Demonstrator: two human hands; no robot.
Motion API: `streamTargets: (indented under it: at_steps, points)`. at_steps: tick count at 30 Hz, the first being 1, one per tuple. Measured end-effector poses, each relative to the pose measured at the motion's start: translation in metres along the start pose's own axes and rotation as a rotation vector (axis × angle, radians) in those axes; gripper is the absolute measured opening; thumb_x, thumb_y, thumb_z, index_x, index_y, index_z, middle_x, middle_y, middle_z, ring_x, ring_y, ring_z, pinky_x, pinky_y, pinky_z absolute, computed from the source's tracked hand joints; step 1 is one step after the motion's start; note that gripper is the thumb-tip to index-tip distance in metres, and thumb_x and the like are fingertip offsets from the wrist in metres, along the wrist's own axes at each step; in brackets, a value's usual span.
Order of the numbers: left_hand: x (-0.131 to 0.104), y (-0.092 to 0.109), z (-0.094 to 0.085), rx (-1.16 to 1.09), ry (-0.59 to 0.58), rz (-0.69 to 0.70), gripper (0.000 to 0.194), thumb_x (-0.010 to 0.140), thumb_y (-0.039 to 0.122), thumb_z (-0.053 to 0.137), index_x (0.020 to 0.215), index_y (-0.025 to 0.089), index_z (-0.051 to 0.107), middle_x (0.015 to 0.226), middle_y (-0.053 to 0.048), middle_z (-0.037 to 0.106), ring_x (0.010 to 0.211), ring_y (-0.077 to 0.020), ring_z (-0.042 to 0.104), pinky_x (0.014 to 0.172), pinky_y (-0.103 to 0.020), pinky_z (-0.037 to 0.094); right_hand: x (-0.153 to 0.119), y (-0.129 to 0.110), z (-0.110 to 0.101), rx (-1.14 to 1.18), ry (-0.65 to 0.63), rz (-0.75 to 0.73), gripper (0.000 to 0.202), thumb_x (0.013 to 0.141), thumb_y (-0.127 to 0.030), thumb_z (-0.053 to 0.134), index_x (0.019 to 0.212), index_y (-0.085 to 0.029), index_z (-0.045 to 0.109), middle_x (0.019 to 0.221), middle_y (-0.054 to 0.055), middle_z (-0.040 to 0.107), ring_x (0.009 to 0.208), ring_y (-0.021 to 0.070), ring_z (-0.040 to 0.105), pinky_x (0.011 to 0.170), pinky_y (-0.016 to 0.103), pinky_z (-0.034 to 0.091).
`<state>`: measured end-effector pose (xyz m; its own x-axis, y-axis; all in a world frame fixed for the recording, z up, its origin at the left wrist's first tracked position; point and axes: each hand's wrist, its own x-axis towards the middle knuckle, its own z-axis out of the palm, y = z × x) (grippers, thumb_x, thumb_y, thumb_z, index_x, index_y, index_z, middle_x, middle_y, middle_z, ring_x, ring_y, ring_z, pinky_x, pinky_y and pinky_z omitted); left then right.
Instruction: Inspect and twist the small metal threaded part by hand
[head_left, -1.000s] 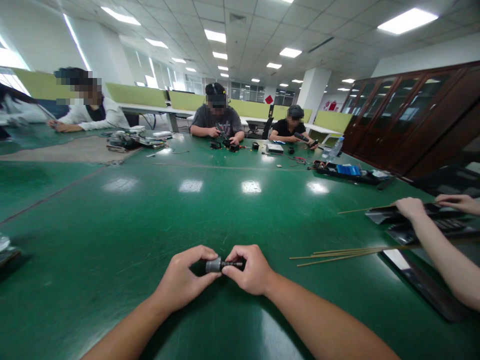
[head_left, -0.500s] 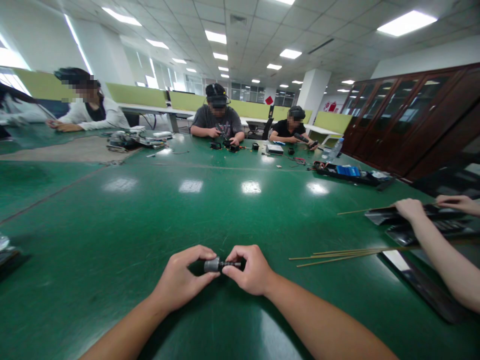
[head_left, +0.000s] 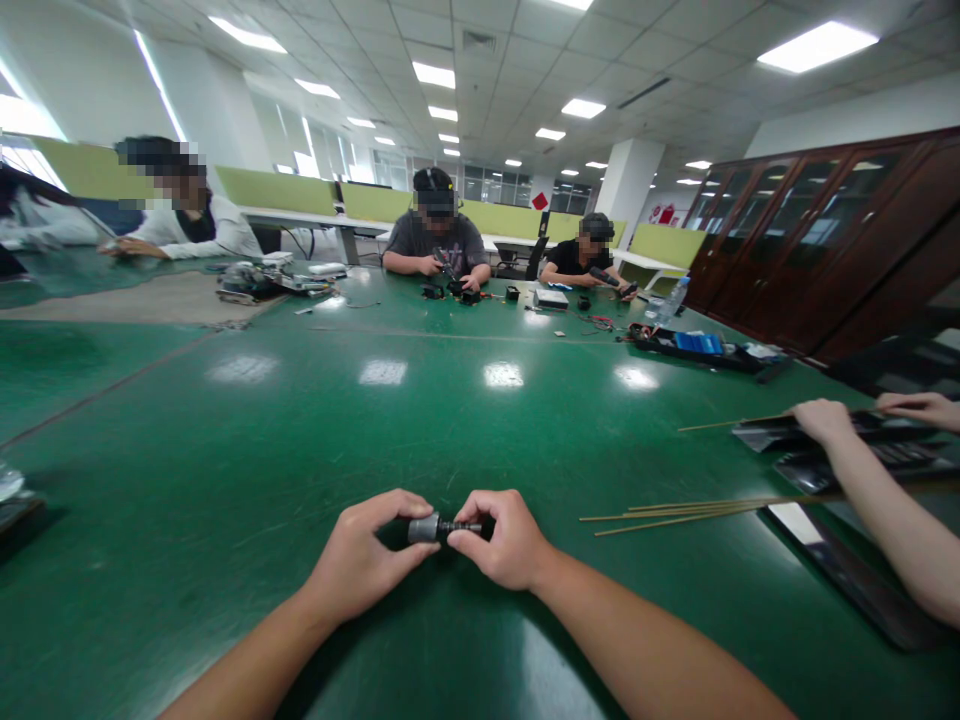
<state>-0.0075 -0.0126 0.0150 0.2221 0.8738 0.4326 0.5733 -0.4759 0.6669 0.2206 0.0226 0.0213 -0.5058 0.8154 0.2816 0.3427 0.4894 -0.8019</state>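
A small metal part lies crosswise between my hands, low over the green table (head_left: 322, 420). Its wide grey cylinder (head_left: 424, 528) is at the left end, pinched between the thumb and fingers of my left hand (head_left: 358, 560). From the cylinder a thinner, ridged dark shaft (head_left: 466, 527) runs to the right. The thumb and fingers of my right hand (head_left: 506, 540) close on this shaft and cover some of it.
At the right, another person's arm (head_left: 885, 500) reaches over dark metal channels (head_left: 832, 560) and thin brass-coloured rods (head_left: 675, 510). A long black tray (head_left: 660, 345) and a bottle (head_left: 673, 300) stand at the back right. Several people sit across the table.
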Motion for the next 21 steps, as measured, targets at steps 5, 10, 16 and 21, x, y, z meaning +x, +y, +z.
streamTargets:
  at_steps: [5, 10, 16, 21]
  points:
    - [-0.0006, -0.0007, 0.0, -0.009, -0.007, -0.017, 0.023, 0.081, 0.032, 0.076, 0.099, 0.023, 0.065, 0.102, -0.003, 0.07, 0.094, -0.0174, 0.067, 0.085, -0.03, 0.054, -0.0001, 0.0027, 0.0017, 0.019, 0.002, 0.01, 0.009, 0.08, -0.026, 0.069, 0.079, -0.016, 0.067, 0.066, -0.002, 0.061, 0.058, 0.0116, 0.052, 0.058, 0.022, 0.039]
    - [-0.0003, -0.0016, 0.0005, -0.011, 0.006, -0.013, 0.023, 0.081, 0.031, 0.076, 0.1, 0.022, 0.066, 0.102, -0.004, 0.07, 0.095, -0.0181, 0.067, 0.085, -0.031, 0.054, -0.0002, 0.0031, 0.0029, 0.024, 0.004, 0.025, 0.01, 0.082, -0.027, 0.068, 0.081, -0.016, 0.068, 0.067, -0.001, 0.061, 0.059, 0.0118, 0.052, 0.058, 0.023, 0.039]
    - [0.0006, -0.0029, 0.0003, 0.0, 0.041, -0.031, 0.024, 0.08, 0.032, 0.076, 0.1, 0.022, 0.067, 0.103, -0.004, 0.07, 0.095, -0.0193, 0.067, 0.087, -0.032, 0.055, 0.0014, 0.0034, 0.0039, 0.022, 0.032, 0.056, 0.011, 0.083, -0.028, 0.068, 0.081, -0.017, 0.068, 0.065, -0.002, 0.06, 0.059, 0.0118, 0.051, 0.057, 0.023, 0.038]
    - [0.0002, -0.004, 0.0009, 0.012, 0.052, -0.031, 0.025, 0.08, 0.032, 0.076, 0.102, 0.023, 0.067, 0.103, -0.004, 0.071, 0.096, -0.0194, 0.068, 0.087, -0.033, 0.055, 0.0011, 0.0042, 0.0043, 0.018, 0.032, 0.065, 0.011, 0.083, -0.028, 0.068, 0.083, -0.017, 0.069, 0.066, -0.002, 0.06, 0.058, 0.012, 0.051, 0.057, 0.023, 0.038]
